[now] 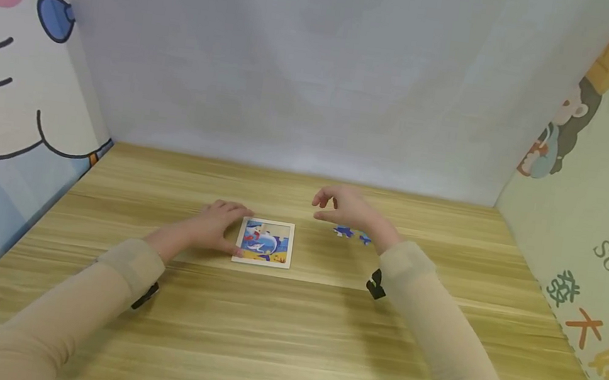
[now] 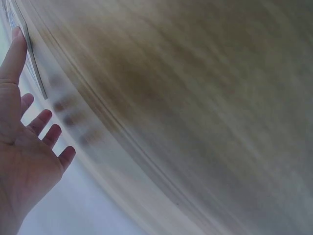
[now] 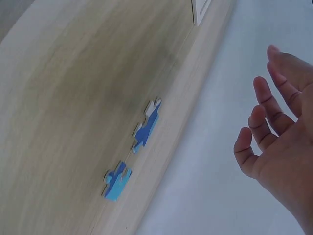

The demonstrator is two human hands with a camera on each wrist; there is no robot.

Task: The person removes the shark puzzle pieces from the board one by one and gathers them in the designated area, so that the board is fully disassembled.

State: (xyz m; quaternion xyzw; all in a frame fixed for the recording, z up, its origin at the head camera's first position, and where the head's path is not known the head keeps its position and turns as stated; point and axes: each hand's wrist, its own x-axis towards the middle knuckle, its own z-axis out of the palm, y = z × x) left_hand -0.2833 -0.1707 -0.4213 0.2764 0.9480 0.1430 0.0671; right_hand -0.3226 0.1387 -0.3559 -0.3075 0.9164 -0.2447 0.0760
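Note:
A square jigsaw puzzle [image 1: 266, 245] with a white frame and a sea picture with a dolphin lies flat on the table. Bare board shows in its upper right part. My left hand [image 1: 212, 227] is at the puzzle's left side, its thumb [image 2: 14, 54] resting on the frame and the other fingers spread near the far left corner. Over the table to the right of the puzzle hovers my right hand [image 1: 350, 210], fingers loosely bent, with nothing between them. Beneath it lie two loose blue puzzle pieces [image 3: 146, 126], one darker and longer, the other partly light blue.
The wooden table [image 1: 263, 337] reaches back to a pale cloth wall [image 1: 307, 76]. Printed panels with cartoon drawings stand at the left [image 1: 5, 71] and right [image 1: 582, 205]. Dark wrist straps show under both sleeves.

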